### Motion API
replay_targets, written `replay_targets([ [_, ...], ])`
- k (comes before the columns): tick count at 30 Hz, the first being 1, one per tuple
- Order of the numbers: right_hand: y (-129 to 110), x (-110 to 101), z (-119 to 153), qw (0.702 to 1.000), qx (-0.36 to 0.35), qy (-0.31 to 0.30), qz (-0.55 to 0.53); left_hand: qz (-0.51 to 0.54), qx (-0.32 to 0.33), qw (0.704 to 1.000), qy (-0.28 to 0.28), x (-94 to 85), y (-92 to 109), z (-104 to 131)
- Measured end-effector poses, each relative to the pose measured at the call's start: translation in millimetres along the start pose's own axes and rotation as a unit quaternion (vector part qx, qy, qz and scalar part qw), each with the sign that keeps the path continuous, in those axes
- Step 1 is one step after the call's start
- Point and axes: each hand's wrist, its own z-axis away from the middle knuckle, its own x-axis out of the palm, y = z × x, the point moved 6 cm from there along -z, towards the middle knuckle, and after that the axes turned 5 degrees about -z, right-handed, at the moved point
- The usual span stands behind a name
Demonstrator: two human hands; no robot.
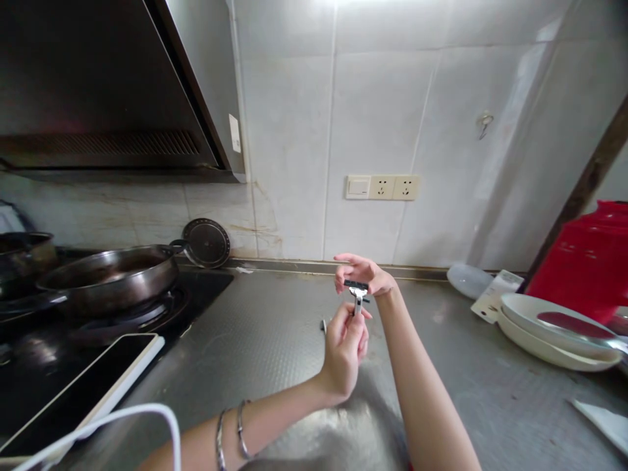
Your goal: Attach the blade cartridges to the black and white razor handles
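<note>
My left hand [346,347], with two metal bangles on its wrist, grips a razor [358,302] by the handle. The razor stands upright, its dark blade head on top. Just behind the blade head is my right hand [366,273], its fingers bent and apart. I see nothing held in it, and whether it touches the razor I cannot tell. A small metallic piece [323,325] lies on the steel counter [275,327] left of my left hand, too small to name.
At left, a frying pan [112,275] sits on the stove, with a white-edged phone-like device [88,392] and a white cable [147,409] in front. Stacked white plates [549,347], a clear dish [468,280] and a red container [579,255] stand at right.
</note>
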Motion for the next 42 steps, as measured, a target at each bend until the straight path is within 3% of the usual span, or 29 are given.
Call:
replay_targets([
  [9, -11, 17, -2, 0.994, -0.042, -0.099, -0.030, -0.003, 0.010, 1.000, 0.016, 0.6, 4, 1],
  [18, -11, 20, -1, 0.991, -0.037, -0.125, -0.041, -0.006, 0.005, 1.000, 0.013, 2.1, 5, 2],
  [30, -11, 17, -3, 0.993, -0.051, -0.099, -0.043, -0.001, 0.004, 1.000, 0.016, 0.8, 4, 1],
  [42, -1, 10, -15, 0.993, -0.066, 0.037, -0.087, -0.007, 0.045, 0.998, 0.045, -11.4, 17, -10],
])
